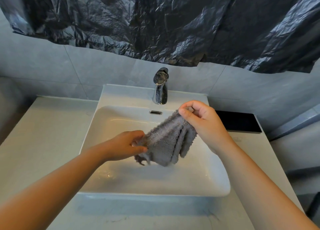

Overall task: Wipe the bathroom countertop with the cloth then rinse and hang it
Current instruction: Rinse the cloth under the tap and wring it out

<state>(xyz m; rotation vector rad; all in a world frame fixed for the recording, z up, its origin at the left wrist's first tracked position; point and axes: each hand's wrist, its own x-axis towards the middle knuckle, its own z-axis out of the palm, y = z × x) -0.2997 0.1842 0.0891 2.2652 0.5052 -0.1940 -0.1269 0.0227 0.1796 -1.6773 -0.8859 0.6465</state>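
Stretching the cloth point(169, 139) above the sink point(155, 181), pinching its lower corner in the left grip point(126, 146) and its upper in the right grip point(200, 120), seemingly starting the rinse, next needing a grip freed for the tap point(160, 86)

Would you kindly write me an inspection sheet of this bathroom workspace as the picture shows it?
Surface: pale countertop around a white basin; a few drops of water on the basin floor.
Job's things: grey cloth held above the basin, stretched between both hands; chrome tap behind it, no water seen running.
Clutter: flat black item on the countertop right of the basin.
Hands: left hand grips the cloth's lower end; right hand pinches its upper corner.
Cables: nothing seen.
Surroundings: grey tiled wall; black plastic sheet hanging above the tap.
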